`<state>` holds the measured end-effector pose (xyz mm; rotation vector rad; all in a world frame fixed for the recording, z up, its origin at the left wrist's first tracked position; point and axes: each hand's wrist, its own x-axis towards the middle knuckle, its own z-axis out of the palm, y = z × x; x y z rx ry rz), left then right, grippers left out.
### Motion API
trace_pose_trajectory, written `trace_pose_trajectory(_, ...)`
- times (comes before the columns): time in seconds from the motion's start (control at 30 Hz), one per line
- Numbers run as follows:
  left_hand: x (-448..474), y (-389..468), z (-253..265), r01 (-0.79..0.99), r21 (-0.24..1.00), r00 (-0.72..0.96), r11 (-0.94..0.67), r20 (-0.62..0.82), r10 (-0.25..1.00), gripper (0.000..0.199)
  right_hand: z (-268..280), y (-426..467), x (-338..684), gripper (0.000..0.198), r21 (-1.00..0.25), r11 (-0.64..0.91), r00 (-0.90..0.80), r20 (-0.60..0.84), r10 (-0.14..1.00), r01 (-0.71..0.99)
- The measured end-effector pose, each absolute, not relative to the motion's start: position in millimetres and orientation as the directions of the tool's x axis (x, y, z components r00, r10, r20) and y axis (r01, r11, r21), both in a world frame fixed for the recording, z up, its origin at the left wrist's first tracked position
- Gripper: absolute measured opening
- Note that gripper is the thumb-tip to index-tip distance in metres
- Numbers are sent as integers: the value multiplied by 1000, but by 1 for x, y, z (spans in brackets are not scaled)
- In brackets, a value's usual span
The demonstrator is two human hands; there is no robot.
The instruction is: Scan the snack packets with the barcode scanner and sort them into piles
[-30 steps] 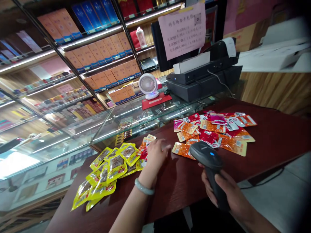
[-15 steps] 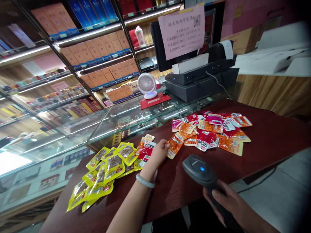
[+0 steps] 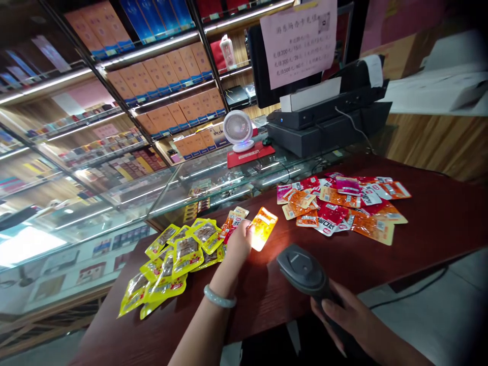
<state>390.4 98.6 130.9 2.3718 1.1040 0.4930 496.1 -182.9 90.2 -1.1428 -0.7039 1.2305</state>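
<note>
Between the fingers of my left hand (image 3: 241, 243) is one edge of an orange snack packet (image 3: 264, 229), brightly lit and held just above the dark red counter (image 3: 259, 305). My right hand (image 3: 339, 310) is wrapped round the handle of a black barcode scanner (image 3: 303, 269), whose head points toward that packet. A glow falls on the packet and the wood beside it. Left of my left hand lies a heap of yellow snack packets (image 3: 186, 254), with a few red and orange packets partly hidden behind the hand. Farther right is a pile of red and orange packets (image 3: 337, 213).
Behind the counter is a glass display case (image 3: 213, 178) bearing a small white fan (image 3: 238, 129) on a red mat. A dark cash register (image 3: 324, 124) and a monitor with a pink paper sign (image 3: 297, 43) stand back right. Lit shelves (image 3: 163, 76) hold boxes.
My left hand has drawn the orange packet leftward, away from the right pile. The scanner has tilted toward it, its blue light is out of sight, and bright light now falls on the packet.
</note>
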Motion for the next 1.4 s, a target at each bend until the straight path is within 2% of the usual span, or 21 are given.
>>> trace_pose_trajectory(0.1,368,111,137,698,541,509,-468,85,857,22,91,-184,500,56,-937,-65,240,-154,959,-343)
trace_pose_trajectory(0.23,350,123,136,632,670,457,-389,83,886,21,92,-186,503,62,-931,-69,213,-153,965,-357)
trace_pose_trajectory(0.33,354,116,134,570,704,468,-424,146,871,23,96,-186,501,65,-930,-71,191,-148,970,-360)
trace_pose_trajectory(0.47,369,96,138,510,715,432,-478,267,861,23,105,-183,498,57,-952,-43,183,-102,978,-303)
trace_pose_trajectory(0.6,375,84,142,463,742,415,-485,301,858,22,113,-174,495,50,-965,-1,116,-32,993,-262)
trace_pose_trajectory(0.77,369,83,137,471,676,428,-567,387,817,18,114,-167,492,43,-964,10,95,-16,995,-266)
trace_pose_trajectory(0.87,368,84,131,469,693,411,-547,377,830,22,113,-168,491,44,-961,11,102,-18,995,-275)
trace_pose_trajectory(1.03,363,90,124,448,771,415,-453,270,869,24,106,-172,491,51,-957,2,109,-31,994,-289)
trace_pose_trajectory(1.1,358,96,126,539,727,391,-426,232,891,24,101,-175,493,57,-958,-12,130,-51,990,-286)
trace_pose_trajectory(1.13,356,98,129,616,665,359,-422,239,902,24,99,-177,494,60,-957,-17,143,-60,988,-289)
trace_pose_trajectory(1.23,358,105,140,815,393,272,-426,391,879,29,95,-182,501,64,-953,-21,178,-78,981,-303)
trace_pose_trajectory(1.3,374,104,145,833,277,314,-478,475,822,35,96,-185,507,64,-953,-27,208,-94,974,-302)
trace_pose_trajectory(1.4,418,96,145,728,240,513,-642,432,742,36,100,-189,515,68,-956,-22,245,-97,965,-292)
